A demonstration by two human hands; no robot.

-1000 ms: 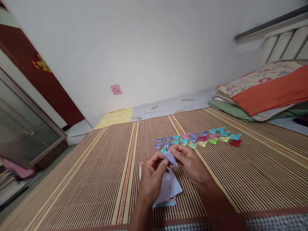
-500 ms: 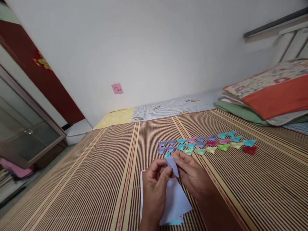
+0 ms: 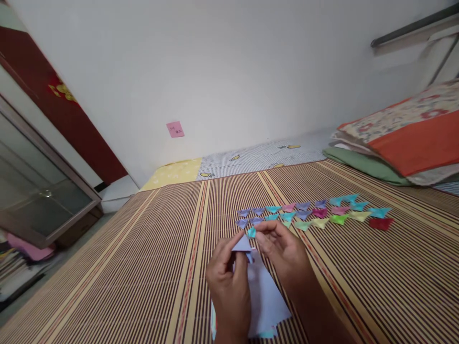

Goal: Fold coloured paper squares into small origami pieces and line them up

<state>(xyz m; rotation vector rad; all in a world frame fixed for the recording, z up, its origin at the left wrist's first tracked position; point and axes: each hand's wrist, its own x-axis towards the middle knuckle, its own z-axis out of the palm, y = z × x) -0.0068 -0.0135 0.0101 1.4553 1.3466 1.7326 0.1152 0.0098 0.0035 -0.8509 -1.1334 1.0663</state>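
Note:
My left hand (image 3: pixel 229 277) pinches a small folded piece of lavender paper (image 3: pixel 242 243), its triangular top pointing up and a flap hanging below. Just to the right, my right hand (image 3: pixel 285 253) is off the paper, with thumb and forefinger a little apart and nothing seen between them. Beyond its fingertips a small cyan folded paper boat (image 3: pixel 251 232) lies on the mat. Under my hands is a stack of square paper, with a lavender sheet (image 3: pixel 267 301) on top; my left hand and wrist hide part of it.
Rows of small folded paper boats (image 3: pixel 339 219) in several colours stand on the striped mat (image 3: pixel 143 267) ahead and right. Folded bedding (image 3: pixel 416 143) lies at the far right. A wall with a pink note (image 3: pixel 175 129) rises behind, and a glass-fronted cabinet (image 3: pixel 43 191) stands left.
My right hand has let go of the lavender paper and moved slightly right. The paper, now in my left hand alone, has turned and shifted left and a little lower.

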